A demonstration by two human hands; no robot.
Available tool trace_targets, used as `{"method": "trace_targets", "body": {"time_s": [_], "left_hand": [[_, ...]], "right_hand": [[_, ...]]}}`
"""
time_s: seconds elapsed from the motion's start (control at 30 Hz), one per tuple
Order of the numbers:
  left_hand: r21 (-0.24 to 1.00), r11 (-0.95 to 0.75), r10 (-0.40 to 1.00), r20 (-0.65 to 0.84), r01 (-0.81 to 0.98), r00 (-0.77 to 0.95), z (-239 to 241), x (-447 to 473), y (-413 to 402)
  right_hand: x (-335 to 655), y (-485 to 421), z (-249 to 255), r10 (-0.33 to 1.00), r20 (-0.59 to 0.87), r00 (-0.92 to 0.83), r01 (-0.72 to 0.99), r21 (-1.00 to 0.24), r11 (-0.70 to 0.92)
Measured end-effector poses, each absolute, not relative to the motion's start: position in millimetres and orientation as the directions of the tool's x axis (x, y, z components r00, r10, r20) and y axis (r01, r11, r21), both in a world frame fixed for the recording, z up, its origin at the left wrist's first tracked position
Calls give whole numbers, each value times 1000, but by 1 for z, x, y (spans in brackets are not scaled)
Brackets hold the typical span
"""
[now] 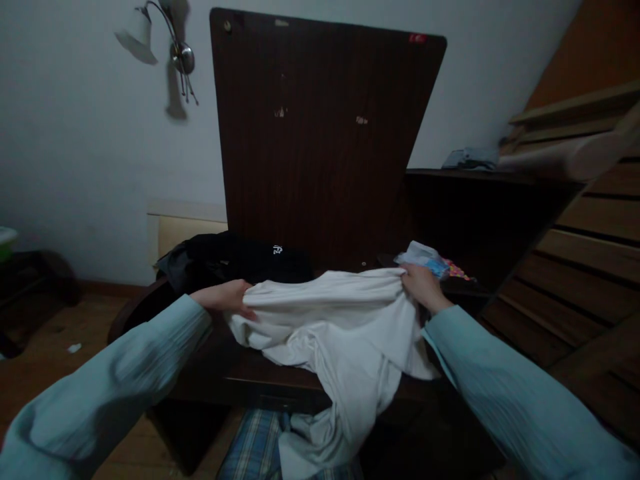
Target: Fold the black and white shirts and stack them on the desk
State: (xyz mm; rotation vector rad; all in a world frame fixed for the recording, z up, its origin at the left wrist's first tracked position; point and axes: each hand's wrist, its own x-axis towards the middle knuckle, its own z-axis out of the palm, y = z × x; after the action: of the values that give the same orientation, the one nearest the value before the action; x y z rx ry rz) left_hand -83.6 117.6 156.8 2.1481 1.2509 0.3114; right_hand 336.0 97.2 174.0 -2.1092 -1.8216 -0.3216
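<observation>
A white cloth garment (345,320) is stretched between my two hands over a dark wooden desk (215,373). My left hand (227,298) grips its left end, fingers closed on the fabric. At the upper right corner my right hand (424,287) pinches the edge. The lower part hangs in folds past the desk's front edge onto blue plaid cloth (255,443). Its exact kind of garment cannot be made out. Behind my left hand lies a heap of black clothing (245,257) with a small white print.
A tall dark board (320,133) stands at the back of the desk. Plastic packets (425,259) lie beyond my right hand, beside a dark open shelf (480,220). Wooden slats (590,260) rise at right. A lamp (137,37) is on the wall.
</observation>
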Motion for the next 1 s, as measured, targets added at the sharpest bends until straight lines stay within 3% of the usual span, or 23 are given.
{"method": "trace_targets", "body": {"time_s": [0.1,0.2,0.27,0.37,0.47,0.57,0.63,0.73,0.8,0.9,1.0], "left_hand": [[308,-307,938,-62,901,341,159,-93,132],[207,-283,958,21,937,284,165,-103,140],[141,-195,965,206,971,164,175,-108,136],[85,3,760,648,996,-57,201,-113,123],[189,108,548,808,976,-217,234,-115,114],[350,110,565,748,930,-349,257,-116,116],[413,56,638,685,909,-351,258,-115,122],[448,-3,764,578,894,-287,237,-112,139],[468,36,860,436,883,-266,210,-108,152],[487,-3,939,302,874,-165,162,-99,167],[426,-208,958,269,881,96,120,-94,165]], "right_hand": [[351,95,198,803,566,185,983,-94,-159],[358,91,214,712,671,207,978,-131,-160],[361,87,224,635,734,240,971,-167,-174],[363,78,244,505,811,294,955,-230,-186],[360,71,269,401,850,342,938,-287,-193],[355,75,286,422,784,455,889,-371,-268],[355,86,283,577,651,494,869,-388,-307],[359,111,250,820,398,411,895,-348,-280],[361,128,215,889,340,306,932,-296,-208],[357,143,161,899,283,335,933,-230,-275],[347,137,119,926,248,284,958,-112,-263]]}}
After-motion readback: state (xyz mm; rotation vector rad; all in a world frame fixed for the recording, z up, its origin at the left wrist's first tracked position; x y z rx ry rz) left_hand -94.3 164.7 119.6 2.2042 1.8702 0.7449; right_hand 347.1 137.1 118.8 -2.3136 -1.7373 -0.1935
